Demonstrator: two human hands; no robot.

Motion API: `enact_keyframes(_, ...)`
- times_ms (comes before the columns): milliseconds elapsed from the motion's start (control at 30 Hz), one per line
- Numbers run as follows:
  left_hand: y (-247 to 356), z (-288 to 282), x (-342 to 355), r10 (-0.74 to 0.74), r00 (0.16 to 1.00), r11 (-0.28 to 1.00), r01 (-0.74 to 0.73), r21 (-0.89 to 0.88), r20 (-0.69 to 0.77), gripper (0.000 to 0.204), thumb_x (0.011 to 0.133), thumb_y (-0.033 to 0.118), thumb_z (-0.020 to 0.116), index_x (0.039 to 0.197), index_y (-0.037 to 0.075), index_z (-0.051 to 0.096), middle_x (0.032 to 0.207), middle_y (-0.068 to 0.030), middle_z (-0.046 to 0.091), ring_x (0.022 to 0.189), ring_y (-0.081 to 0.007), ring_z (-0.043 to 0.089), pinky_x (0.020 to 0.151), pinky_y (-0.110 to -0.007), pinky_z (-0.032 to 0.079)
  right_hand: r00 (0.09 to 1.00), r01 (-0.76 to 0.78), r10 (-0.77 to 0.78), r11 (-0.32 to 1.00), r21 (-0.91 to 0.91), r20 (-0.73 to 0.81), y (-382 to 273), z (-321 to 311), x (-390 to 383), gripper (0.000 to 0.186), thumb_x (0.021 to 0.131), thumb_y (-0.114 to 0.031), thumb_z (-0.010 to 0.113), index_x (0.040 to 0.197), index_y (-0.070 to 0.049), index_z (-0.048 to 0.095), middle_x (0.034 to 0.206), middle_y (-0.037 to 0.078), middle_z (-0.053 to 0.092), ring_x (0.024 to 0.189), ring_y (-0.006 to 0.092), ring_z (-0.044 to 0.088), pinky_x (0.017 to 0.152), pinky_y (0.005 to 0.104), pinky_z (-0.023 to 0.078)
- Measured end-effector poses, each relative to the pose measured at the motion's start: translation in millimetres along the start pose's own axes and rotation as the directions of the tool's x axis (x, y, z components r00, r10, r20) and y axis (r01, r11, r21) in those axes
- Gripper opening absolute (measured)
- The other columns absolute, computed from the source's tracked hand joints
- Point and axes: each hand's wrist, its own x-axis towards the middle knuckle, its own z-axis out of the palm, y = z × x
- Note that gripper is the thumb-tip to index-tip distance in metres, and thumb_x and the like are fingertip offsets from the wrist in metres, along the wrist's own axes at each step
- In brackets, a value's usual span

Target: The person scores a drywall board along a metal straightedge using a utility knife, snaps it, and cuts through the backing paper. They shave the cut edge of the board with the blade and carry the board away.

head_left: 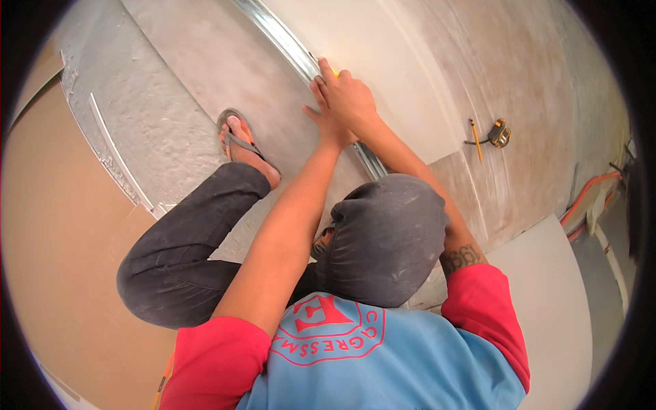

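Fingers (325, 70) of a co-worker (384, 246), metal strip (284, 42) running beneath them

Head view, single: wide fisheye, left of a side-by-side pair, worn on the head. Aim: steeply down and forward, picture upright. Nearest: the wearer's blue shirt (410, 365), large across the bottom of frame. Arm's reach: left hand (328, 125) and right hand (351, 100), upper centre. Field: rounded, black at the corners; metal channel (281, 35), upper centre, bowed by the lens.
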Motion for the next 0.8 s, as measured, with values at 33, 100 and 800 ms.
enact_keyframes(33, -7, 2, 1, 0.029, 0.999, 1.000, -0.029, 0.011, -0.033, 0.120, 0.068, 0.048, 0.076, 0.151, 0.008, 0.001, 0.154, -0.0275, -0.008, 0.141, -0.0489, -0.014, 0.098, -0.077, 0.018, 1.000, 0.011, -0.011, 1.000, 0.012, -0.009, -1, -1, 1, 0.056, 0.091, -0.024, 0.053, 0.143, -0.012, 0.033, 0.091, 0.020, 0.059, 0.070, 0.0342, 0.066, 0.056, 0.0414, 0.054)
enact_keyframes(100, -15, 8, 3, 0.052, 0.997, 0.999, -0.051, 0.017, -0.065, 0.119, 0.069, 0.048, 0.076, 0.151, 0.007, 0.000, 0.154, -0.0279, -0.008, 0.142, -0.0485, -0.014, 0.098, -0.077, 0.017, 1.000, 0.020, -0.020, 0.999, 0.027, -0.015, -3, -2, 0, 0.056, 0.091, -0.023, 0.054, 0.142, -0.011, 0.034, 0.091, 0.020, 0.059, 0.070, 0.0337, 0.067, 0.056, 0.0409, 0.054)
enact_keyframes(800, 14, -26, 6, -0.112, 0.970, 0.988, 0.086, 0.126, 0.215, 0.145, 0.051, 0.051, 0.088, 0.145, -0.014, -0.002, 0.153, -0.0313, -0.011, 0.142, -0.0453, -0.017, 0.103, -0.074, 0.017, 0.967, -0.123, 0.141, 0.988, -0.096, 0.211, 65, 17, -164, 0.076, 0.084, -0.004, 0.052, 0.150, -0.028, 0.024, 0.091, 0.018, 0.057, 0.068, 0.0369, 0.063, 0.064, 0.0468, 0.051)
